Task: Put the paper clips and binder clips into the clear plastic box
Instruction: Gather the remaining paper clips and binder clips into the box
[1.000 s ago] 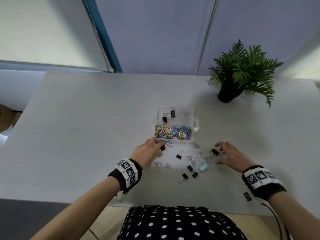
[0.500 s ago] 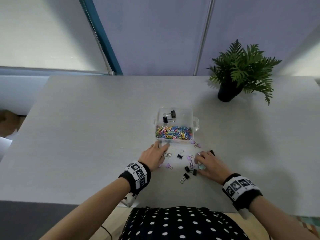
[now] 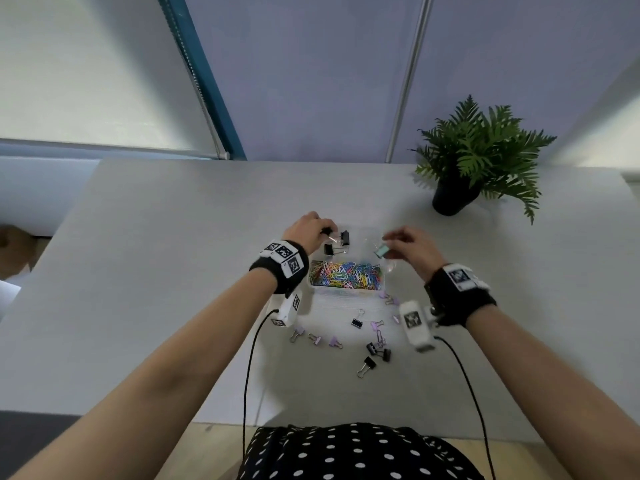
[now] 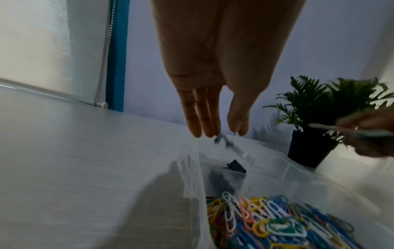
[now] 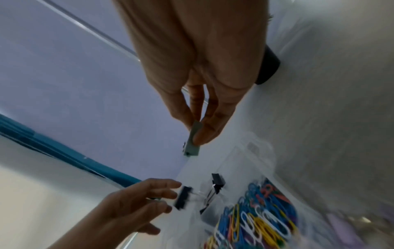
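Note:
The clear plastic box (image 3: pixel 346 292) sits mid-table with colourful paper clips (image 3: pixel 346 273) in its near half and two black binder clips (image 3: pixel 344 239) in its far half. My left hand (image 3: pixel 327 233) hovers over the box's far left corner with fingers straight (image 4: pixel 204 128). A blurred black binder clip (image 4: pixel 228 143) hangs just off its fingertips, seen too in the right wrist view (image 5: pixel 182 198). My right hand (image 3: pixel 388 242) is above the box's right side and pinches a mint green binder clip (image 3: pixel 381 251) between thumb and fingers (image 5: pixel 204 133).
Several loose binder clips lie on the table (image 3: pixel 173 271) in front of the box: black ones (image 3: pixel 357 322) (image 3: pixel 369 363) and small purple ones (image 3: pixel 334 342). A potted fern (image 3: pixel 478 161) stands at the back right. The table's near edge is by my body.
Both hands rose from the loose clips in front of the box to above it. The right hand picked up the mint clip; the left carried a black clip over and opened its fingers.

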The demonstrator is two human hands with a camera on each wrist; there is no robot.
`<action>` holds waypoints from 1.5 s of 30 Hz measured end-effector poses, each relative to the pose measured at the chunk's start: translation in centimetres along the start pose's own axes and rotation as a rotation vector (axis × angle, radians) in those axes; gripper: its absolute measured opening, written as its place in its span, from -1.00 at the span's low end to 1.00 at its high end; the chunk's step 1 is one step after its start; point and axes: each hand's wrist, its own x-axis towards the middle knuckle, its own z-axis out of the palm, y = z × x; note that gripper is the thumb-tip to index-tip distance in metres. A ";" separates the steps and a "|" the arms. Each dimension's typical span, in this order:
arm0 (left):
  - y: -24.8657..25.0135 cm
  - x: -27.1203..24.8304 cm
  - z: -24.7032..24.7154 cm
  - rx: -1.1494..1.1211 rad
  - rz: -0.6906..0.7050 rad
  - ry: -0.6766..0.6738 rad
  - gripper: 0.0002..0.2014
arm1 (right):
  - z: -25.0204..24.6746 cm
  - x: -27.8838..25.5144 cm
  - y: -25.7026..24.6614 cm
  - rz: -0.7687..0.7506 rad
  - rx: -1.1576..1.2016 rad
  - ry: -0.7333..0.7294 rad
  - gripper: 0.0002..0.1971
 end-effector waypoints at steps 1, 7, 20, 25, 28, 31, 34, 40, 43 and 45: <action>0.0 0.1 0.3 0.017 0.008 -0.038 -0.73 | 0.4 1.2 -0.3 0.009 -0.002 0.043 -0.88; -0.9 -3.4 1.4 -0.056 0.079 0.018 -0.70 | 2.0 3.4 -0.8 0.002 -0.181 0.011 -0.85; -3.2 -14.2 5.6 -0.081 -0.106 -0.342 -0.42 | 0.2 -7.7 7.1 -0.449 -1.282 -0.652 -0.82; -0.1 -14.6 7.1 0.064 -0.012 -0.337 -0.27 | 0.3 -7.3 8.3 -0.504 -1.302 -0.607 -0.90; 0.4 -14.3 8.0 0.029 -0.036 -0.300 -0.29 | 0.2 -7.3 8.8 -0.423 -1.291 -0.557 -0.92; 0.3 -14.2 8.7 -0.020 -0.017 -0.250 -0.51 | 0.1 -7.8 8.9 -0.372 -1.223 -0.529 -0.88; 0.0 -14.3 9.0 -0.057 -0.018 -0.232 -0.75 | 0.1 -7.7 7.1 -0.273 -1.070 -0.501 -0.82; 0.0 -14.3 9.1 -0.116 0.016 -0.208 -0.91 | 1.5 -4.6 2.3 -0.320 -0.712 -0.228 -0.91; -0.1 -14.2 9.2 -0.083 0.036 -0.212 -0.88 | 2.3 -2.7 0.8 -0.330 -0.656 -0.160 -0.90; -0.2 -14.3 9.0 -0.054 0.083 -0.213 -0.89 | 2.7 -2.0 0.5 -0.322 -0.671 -0.199 -0.89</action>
